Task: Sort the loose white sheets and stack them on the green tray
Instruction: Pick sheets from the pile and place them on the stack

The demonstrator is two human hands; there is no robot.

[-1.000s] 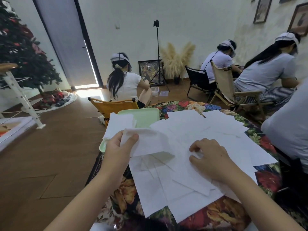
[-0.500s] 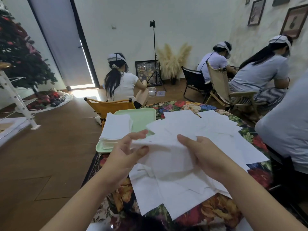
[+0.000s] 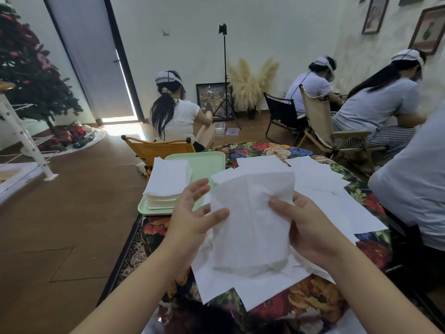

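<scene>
A white sheet is held up at centre frame, lifted clear of the loose sheets it lay among a second ago, when the right hand was still pressing flat on that pile. The right hand now pinches the sheet's right edge between thumb and fingers; its grip is narrow and closed on the paper. The left hand has fingers spread and nearly straight, thumb lying against the sheet's left edge, a wide and relaxed grip that steadies rather than clamps. In my judgement the sheet has been picked out and is being squared before transfer. The green tray sits in the middle left of the frame on the tabletop, already carrying a neat stack at its left side; many sheets remain unsorted, so the task is well short of complete. The raised sheet hides the right fingers behind it and part of the pile. The tray's near right corner is covered by the left hand.
</scene>
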